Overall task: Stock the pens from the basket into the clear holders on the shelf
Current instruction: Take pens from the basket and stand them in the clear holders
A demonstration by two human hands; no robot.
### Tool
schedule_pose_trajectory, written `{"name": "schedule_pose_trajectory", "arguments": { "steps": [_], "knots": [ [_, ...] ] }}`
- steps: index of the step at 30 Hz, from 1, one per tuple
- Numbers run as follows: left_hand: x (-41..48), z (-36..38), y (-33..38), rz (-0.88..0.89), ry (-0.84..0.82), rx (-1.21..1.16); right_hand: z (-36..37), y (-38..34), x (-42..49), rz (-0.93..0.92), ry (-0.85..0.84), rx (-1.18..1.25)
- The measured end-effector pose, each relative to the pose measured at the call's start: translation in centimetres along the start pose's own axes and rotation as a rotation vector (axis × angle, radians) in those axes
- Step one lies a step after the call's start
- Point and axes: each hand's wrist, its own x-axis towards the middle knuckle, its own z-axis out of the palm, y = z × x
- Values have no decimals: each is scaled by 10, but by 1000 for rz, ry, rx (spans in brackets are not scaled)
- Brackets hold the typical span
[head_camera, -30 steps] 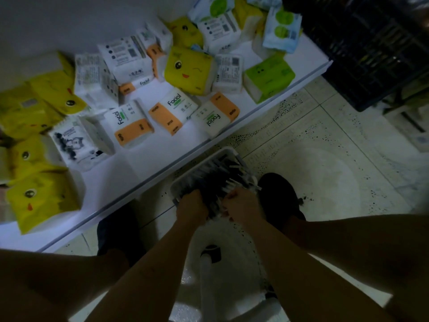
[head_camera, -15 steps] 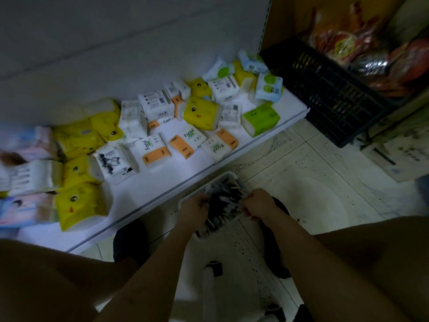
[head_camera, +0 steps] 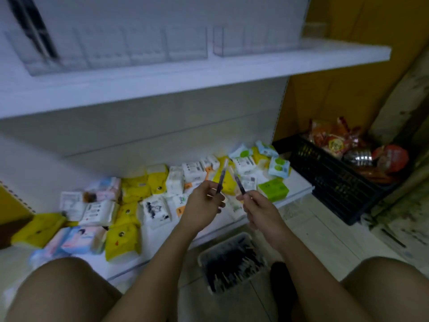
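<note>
**Lifting two pens toward the holders: where this could slip**

I have one pen in each hand. My left hand (head_camera: 204, 201) has fingers and thumb curled round the lower end of the left pen (head_camera: 221, 176), which stands nearly upright. My right hand (head_camera: 257, 210) pinches the right pen (head_camera: 239, 183) low on its barrel, and that pen leans toward the other. Their upper ends are close together, and I cannot tell whether they touch. The rest of the pens lie in the basket (head_camera: 201, 260) on the floor between my knees. The clear holders (head_camera: 144, 47) stand on the upper shelf (head_camera: 185, 75), well above both hands.

The first risk, I think, is the grip. I hold each pen near one end, so a knock between the two could lever one loose. It would drop among the tissue packs (head_camera: 130, 205) on the lower shelf, where a slim pen is hard to find.

The second is the holders themselves. Their walls are transparent and the light is dim, so I could misjudge an edge and strike a divider instead of an opening. They look light, so a hard push might slide one back or tip it.

The third is trying both pens at once. Aiming two hands at separate slots splits my attention, so one at a time seems safer.

Last, the basket sits just beside my dark shoe (head_camera: 281, 275), and shifting my foot as I reach up could scatter the stock.
</note>
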Motion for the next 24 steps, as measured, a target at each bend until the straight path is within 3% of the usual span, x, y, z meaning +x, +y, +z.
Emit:
{"name": "schedule_pose_trajectory", "arguments": {
  "steps": [5,9,13,24],
  "knots": [
    [-18,-33,72,220,160,-123,22,-92,-17,-336,13,101],
    [-27,-72,120,370,263,-214,44,-153,-23,-487,-19,102],
    [-34,-118,159,535,406,-144,73,-205,-21,-601,-18,96],
    [-40,-225,224,623,636,-70,149,-308,3,-785,-245,174]
  ]
}}
